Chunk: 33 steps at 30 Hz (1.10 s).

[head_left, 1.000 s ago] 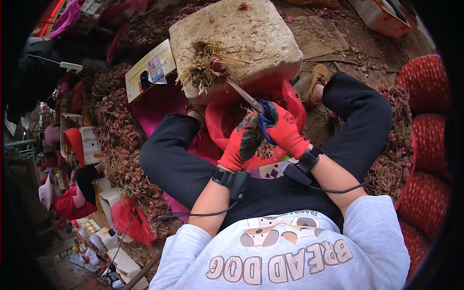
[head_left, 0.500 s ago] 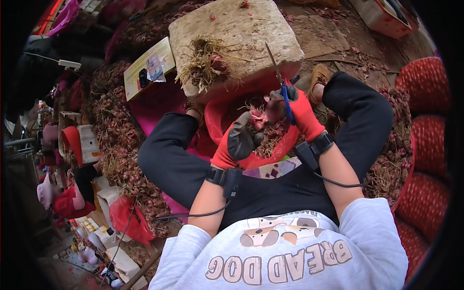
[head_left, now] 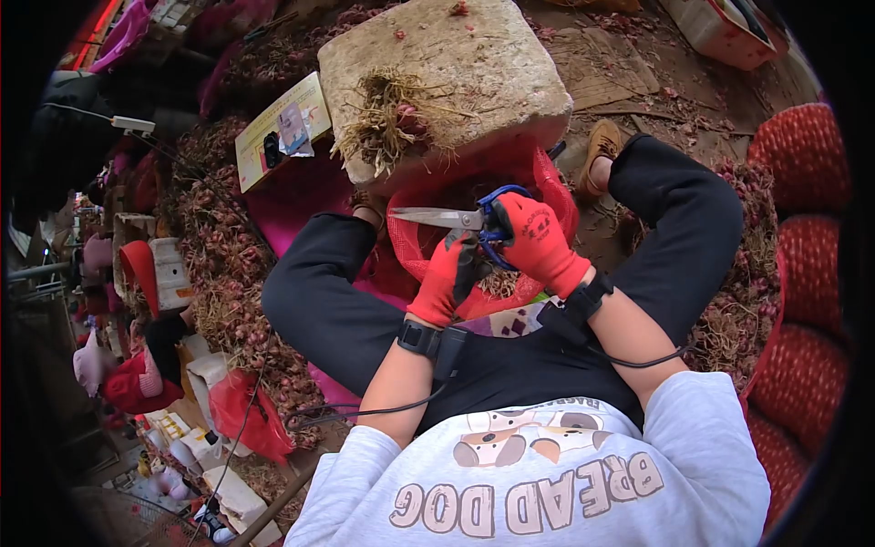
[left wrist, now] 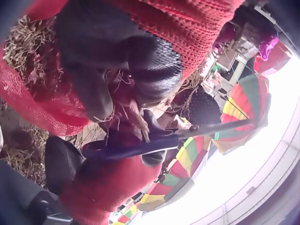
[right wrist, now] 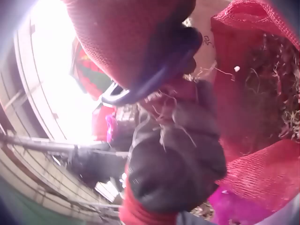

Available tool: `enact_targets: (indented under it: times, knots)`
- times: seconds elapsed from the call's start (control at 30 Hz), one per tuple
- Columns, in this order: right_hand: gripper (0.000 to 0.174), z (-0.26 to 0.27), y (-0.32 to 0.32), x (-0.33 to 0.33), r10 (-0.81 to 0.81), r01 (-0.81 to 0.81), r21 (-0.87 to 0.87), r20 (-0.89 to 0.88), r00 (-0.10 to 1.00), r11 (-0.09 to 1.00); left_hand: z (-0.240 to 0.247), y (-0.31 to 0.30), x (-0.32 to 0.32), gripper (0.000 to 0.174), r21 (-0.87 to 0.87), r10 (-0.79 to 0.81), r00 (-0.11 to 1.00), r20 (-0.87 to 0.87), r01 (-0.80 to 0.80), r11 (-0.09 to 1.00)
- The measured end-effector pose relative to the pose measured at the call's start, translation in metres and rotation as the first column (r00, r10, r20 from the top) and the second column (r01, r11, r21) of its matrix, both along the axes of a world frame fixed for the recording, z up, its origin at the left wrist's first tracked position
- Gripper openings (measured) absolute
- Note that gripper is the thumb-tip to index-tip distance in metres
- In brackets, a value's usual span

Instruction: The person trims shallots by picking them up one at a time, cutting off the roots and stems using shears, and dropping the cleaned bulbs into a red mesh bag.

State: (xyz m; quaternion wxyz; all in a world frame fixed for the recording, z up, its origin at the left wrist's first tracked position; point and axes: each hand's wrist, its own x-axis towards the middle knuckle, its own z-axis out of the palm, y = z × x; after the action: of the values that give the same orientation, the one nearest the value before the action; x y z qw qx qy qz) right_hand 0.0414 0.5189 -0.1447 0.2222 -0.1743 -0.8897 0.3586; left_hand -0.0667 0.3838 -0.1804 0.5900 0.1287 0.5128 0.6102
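My right hand (head_left: 542, 239), in a red glove with a dark palm, grips scissors (head_left: 437, 217) by their blue handles. The blades point left, just above the left hand's fingertips. My left hand (head_left: 445, 281), gloved alike, pinches a small bunch of shallots (right wrist: 180, 89), mostly hidden by fingers. Thin pale roots (right wrist: 164, 115) stick out between the two hands in the right wrist view. In the left wrist view, the blue handle (left wrist: 131, 149) crosses close by the roots and dry stalk. Both hands are over a red mesh bag (head_left: 401, 232) between the legs.
A pale foam block (head_left: 456, 82) stands beyond the bag, with a clump of dried shallots (head_left: 387, 123) on it. Loose shallots (head_left: 228, 301) are heaped at the left. Full red mesh sacks (head_left: 802, 164) line the right side. A yellow box (head_left: 260, 141) is beside the block.
Half a second ago the hands were apart over the bag, with shallots showing between them and the scissors pointing up. Now the hands are together and the blades have swung round to the left.
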Motion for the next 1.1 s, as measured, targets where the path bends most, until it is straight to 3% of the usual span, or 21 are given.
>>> enact_targets:
  times: [0.03, 0.07, 0.13, 0.2, 0.23, 0.27, 0.3, 0.33, 0.37, 0.4, 0.5, 0.53, 0.57, 0.6, 0.67, 0.77, 0.87, 0.97, 1.0, 1.07, 1.1]
  knots:
    - [0.034, 0.001, -0.002, 0.002, -0.012, 0.012, -0.128, 0.005, 1.0, 0.992, 0.002, 0.002, 0.0, 0.023, -0.055, 0.067, 0.985, 0.156, -0.059, 0.997]
    - [0.033, 0.003, -0.003, 0.003, -0.022, 0.024, -0.253, 0.012, 1.0, 0.967, -0.012, -0.009, -0.007, 0.02, -0.029, -0.165, 0.953, -0.253, 0.162, 0.986]
    - [0.03, -0.01, 0.002, 0.004, -0.061, 0.065, -0.427, 0.023, 0.998, 0.902, -0.007, -0.001, -0.003, 0.017, 0.013, 0.002, 0.999, -0.036, -0.001, 1.0]
    - [0.027, -0.013, 0.008, 0.008, -0.058, 0.022, -0.766, -0.019, 0.998, 0.642, -0.002, 0.011, 0.004, 0.015, 0.071, 0.138, 0.973, 0.186, -0.153, 0.986]
    - [0.026, -0.013, 0.011, 0.01, -0.062, -0.006, -0.884, -0.04, 0.997, 0.467, 0.004, 0.011, 0.005, 0.017, 0.12, 0.093, 0.989, -0.116, -0.079, 0.99]
    - [0.024, -0.016, 0.014, 0.013, -0.039, -0.047, -0.891, -0.072, 0.997, 0.451, 0.011, 0.01, 0.009, 0.019, 0.145, 0.054, 0.912, -0.408, 0.006, 0.989]
    - [0.023, -0.01, 0.017, 0.014, -0.025, -0.039, -0.907, -0.054, 0.998, 0.42, 0.015, 0.01, 0.011, 0.02, 0.144, 0.025, 0.749, -0.662, 0.095, 0.985]
    - [0.023, 0.0, 0.018, 0.016, -0.01, -0.028, -0.922, -0.035, 0.999, 0.386, 0.011, 0.011, 0.009, 0.023, 0.274, 0.017, 0.963, -0.269, 0.06, 0.96]
    - [0.022, 0.005, 0.018, 0.017, 0.006, -0.016, -0.937, -0.015, 1.0, 0.349, 0.006, 0.012, 0.005, 0.027, 0.37, -0.038, 0.984, 0.177, -0.031, 0.929]
    - [0.022, 0.004, 0.016, 0.016, -0.019, -0.024, -0.915, -0.035, 0.999, 0.402, 0.009, 0.013, 0.001, 0.031, 0.416, -0.127, 0.807, 0.577, -0.155, 0.896]
    - [0.021, 0.006, 0.01, 0.011, -0.06, -0.052, -0.826, -0.103, 0.993, 0.562, 0.033, 0.014, 0.001, 0.042, 0.167, 0.066, 0.901, 0.428, -0.151, 0.974]
    - [0.02, 0.011, 0.008, 0.009, -0.051, -0.069, -0.786, -0.127, 0.991, 0.615, 0.042, 0.012, -0.003, 0.047, 0.145, 0.046, 0.902, 0.43, -0.119, 0.982]
    - [0.02, 0.014, 0.007, 0.008, -0.041, -0.084, -0.743, -0.149, 0.988, 0.664, 0.037, 0.012, -0.002, 0.046, 0.106, 0.058, 0.965, 0.257, -0.087, 0.991]
    - [0.02, 0.014, 0.006, 0.008, -0.041, -0.073, -0.759, -0.13, 0.991, 0.646, 0.036, 0.013, 0.0, 0.045, 0.06, 0.057, 0.996, 0.076, -0.061, 0.996]
    - [0.02, 0.013, 0.004, 0.008, -0.036, -0.052, -0.791, -0.093, 0.995, 0.61, 0.04, 0.014, 0.001, 0.042, -0.146, -0.007, 0.959, -0.282, -0.036, 0.989]
    - [0.025, -0.006, 0.006, 0.009, -0.094, -0.038, -0.882, -0.092, 0.991, 0.469, 0.024, 0.008, 0.001, 0.04, -0.064, 0.075, 0.984, -0.163, -0.086, 0.994]
    - [0.028, -0.027, 0.008, 0.01, -0.125, 0.147, -0.714, 0.084, 0.989, 0.684, 0.002, 0.008, -0.001, 0.039, -0.09, 0.129, 0.985, -0.115, -0.14, 0.986]
    - [0.03, -0.016, 0.0, 0.005, -0.097, 0.186, -0.625, 0.174, 0.98, 0.758, -0.032, 0.003, 0.0, 0.037, -0.053, 0.113, 0.936, -0.334, -0.138, 0.989]
    - [0.028, -0.019, -0.003, 0.001, -0.115, 0.17, -0.621, 0.127, 0.985, 0.765, -0.029, 0.004, 0.002, 0.036, -0.042, 0.146, 0.959, -0.244, -0.161, 0.986]
    - [0.027, -0.022, 0.002, 0.002, -0.049, 0.004, -0.882, -0.021, 0.999, 0.471, -0.021, 0.004, 0.008, 0.033, -0.028, 0.209, 0.976, -0.06, -0.211, 0.977]
    - [0.026, -0.021, 0.004, 0.002, -0.038, -0.088, -0.953, -0.103, 0.994, 0.289, -0.015, 0.005, 0.012, 0.032, -0.025, 0.213, 0.974, -0.075, -0.215, 0.976]
